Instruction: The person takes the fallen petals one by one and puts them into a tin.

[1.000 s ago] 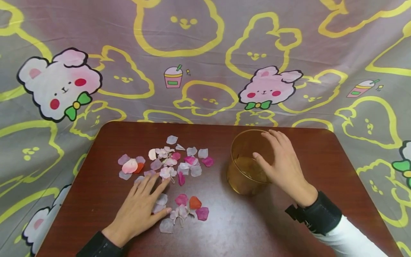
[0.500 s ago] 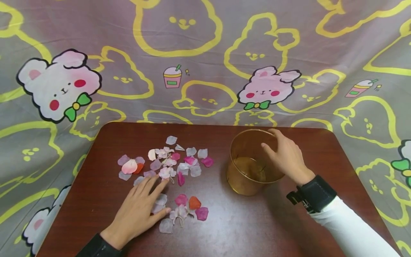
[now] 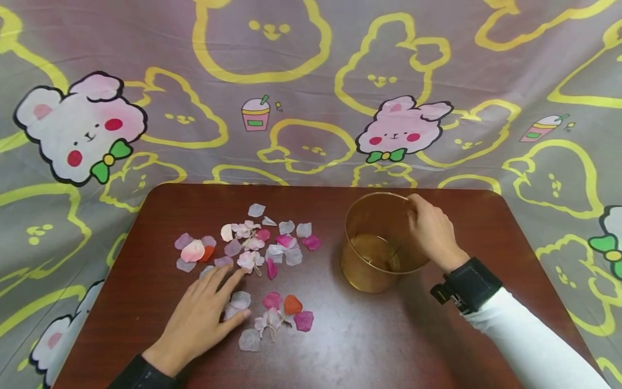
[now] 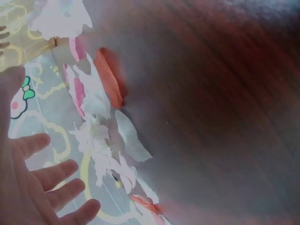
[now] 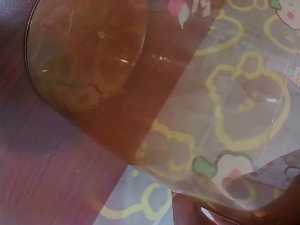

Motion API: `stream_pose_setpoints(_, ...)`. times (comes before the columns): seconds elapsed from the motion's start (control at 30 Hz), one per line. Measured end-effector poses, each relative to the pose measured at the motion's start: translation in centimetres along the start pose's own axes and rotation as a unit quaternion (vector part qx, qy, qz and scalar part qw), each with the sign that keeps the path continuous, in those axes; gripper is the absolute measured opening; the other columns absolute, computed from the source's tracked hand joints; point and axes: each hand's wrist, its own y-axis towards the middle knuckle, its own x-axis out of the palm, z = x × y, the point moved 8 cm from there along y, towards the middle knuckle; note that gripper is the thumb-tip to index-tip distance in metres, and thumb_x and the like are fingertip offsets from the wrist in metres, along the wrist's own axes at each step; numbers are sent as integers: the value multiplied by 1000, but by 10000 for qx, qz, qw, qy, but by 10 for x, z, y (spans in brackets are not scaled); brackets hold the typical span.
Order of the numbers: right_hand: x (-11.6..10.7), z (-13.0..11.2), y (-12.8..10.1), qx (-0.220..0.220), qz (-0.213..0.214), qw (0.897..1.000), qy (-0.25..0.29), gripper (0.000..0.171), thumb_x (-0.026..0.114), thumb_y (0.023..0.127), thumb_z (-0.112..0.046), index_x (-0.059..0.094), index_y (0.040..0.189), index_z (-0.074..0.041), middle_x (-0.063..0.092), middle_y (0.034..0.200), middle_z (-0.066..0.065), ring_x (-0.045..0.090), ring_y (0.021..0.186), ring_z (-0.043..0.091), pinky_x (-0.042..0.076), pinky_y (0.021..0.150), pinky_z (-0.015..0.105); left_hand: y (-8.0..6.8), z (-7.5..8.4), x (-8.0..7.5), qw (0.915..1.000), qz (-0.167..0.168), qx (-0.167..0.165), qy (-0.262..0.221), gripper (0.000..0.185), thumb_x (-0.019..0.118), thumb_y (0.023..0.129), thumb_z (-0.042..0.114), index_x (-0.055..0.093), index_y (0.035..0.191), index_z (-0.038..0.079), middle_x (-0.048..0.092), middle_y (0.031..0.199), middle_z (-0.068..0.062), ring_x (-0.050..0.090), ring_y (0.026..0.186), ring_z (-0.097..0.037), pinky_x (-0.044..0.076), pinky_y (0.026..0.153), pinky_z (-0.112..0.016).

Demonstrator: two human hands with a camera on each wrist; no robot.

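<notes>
A clear amber plastic bucket stands upright on the right half of the table, tinted see-through in the right wrist view. My right hand grips its far right rim, the thumb inside and the fingers over the outer side. In the right wrist view those fingers lie at the rim, lower right. My left hand is spread palm down at the left, fingertips beside a scatter of petals. Pale pink petals lie just ahead of it, and a magenta petal lies with others to its right.
The brown wooden table has rounded far corners. A patterned cloth hangs behind and at both sides. More petals, white, lilac and red, such as the red petal, lie across the left half.
My right hand has gone from hovering over the bucket's opening to gripping its right rim. The left hand stays by the petals. The head view has shifted slightly.
</notes>
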Motion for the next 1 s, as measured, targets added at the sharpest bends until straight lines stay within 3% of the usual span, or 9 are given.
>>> stream_pose_setpoints(0.3, 3, 0, 1, 188, -129, 9997, -98, 19, 49, 102, -8, 60, 117, -6, 70, 93, 18, 61, 65, 32, 39, 49, 37, -2, -14, -3, 9992, -203, -294, -165, 77, 73, 85, 57, 53, 144, 11, 51, 149, -21, 47, 137, -44, 39, 106, -67)
stream_pose_setpoints(0.53, 1, 2, 0, 198, -51, 9997, -149, 18, 50, 102, -7, 60, 117, -6, 70, 92, 19, 61, 64, 34, 38, 48, 37, -5, -22, -4, 9986, -196, -473, -162, 63, 78, 85, 43, 60, 135, 8, 58, 140, -23, 55, 128, -43, 44, 101, -66)
stream_pose_setpoints(0.73, 2, 4, 1, 236, -129, 9995, -140, 19, 49, 102, -7, 60, 117, -5, 69, 92, 19, 62, 66, 35, 40, 49, 39, -8, -27, -2, 9987, -97, -475, -154, 48, 80, 86, 29, 66, 126, 8, 67, 119, -16, 65, 107, -35, 52, 89, -58)
stream_pose_setpoints(1.0, 1, 2, 0, 244, -145, 9995, -116, 18, 49, 102, -8, 59, 117, -6, 68, 89, 18, 59, 64, 32, 38, 49, 37, -12, -24, 4, 9996, 26, -275, -65, 34, 83, 82, 21, 71, 112, 10, 65, 96, -7, 64, 81, -24, 54, 69, -46)
